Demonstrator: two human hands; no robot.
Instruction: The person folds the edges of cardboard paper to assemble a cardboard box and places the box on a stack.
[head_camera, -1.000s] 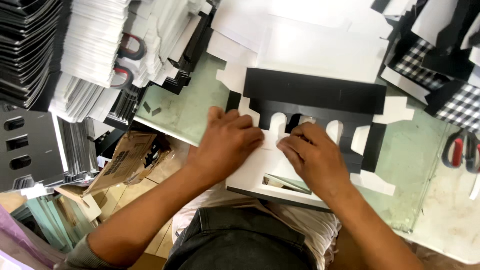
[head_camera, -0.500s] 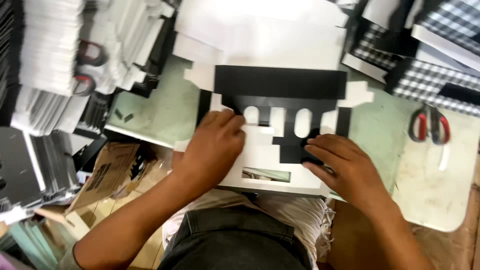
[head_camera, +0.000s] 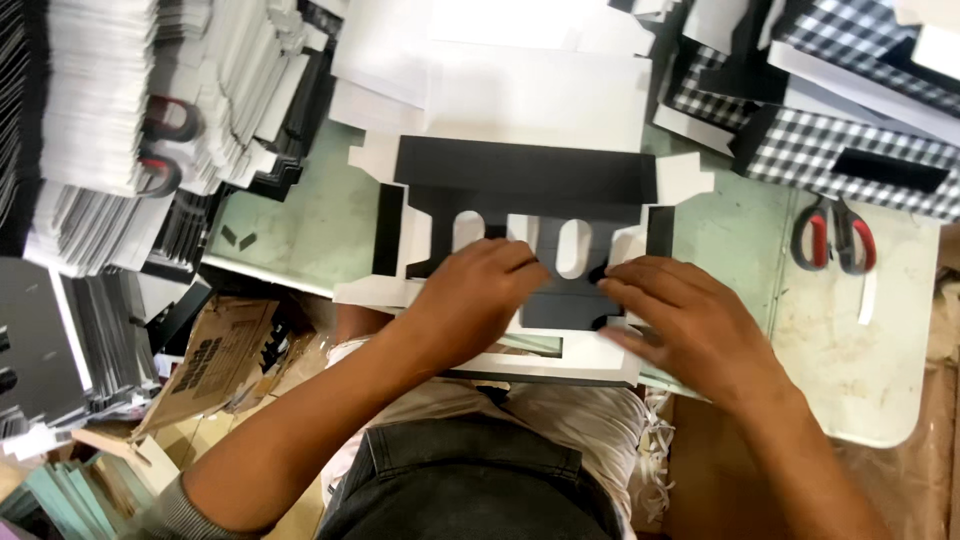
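1. Pressing a black die-cut panel (head_camera: 530, 190) flat onto the white card blank (head_camera: 560, 355) on the green table (head_camera: 300, 215).
2. Left hand (head_camera: 475, 300) flattened, palm down, gripping nothing.
3. Right hand (head_camera: 690, 325) spread, fingertips pinning the panel's lower tab.
4. Likely next: firm, even smoothing, edges kept aligned.

Matt black-and-white cardboard cutout (head_camera: 520, 190) – smooth, flat – on a dull, scuffed pale-green table (head_camera: 300, 215).

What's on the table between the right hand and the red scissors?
In the head view, nothing: between the right hand and the scissors there is only bare green table. The hand presses on the black-and-white cardboard cutout.
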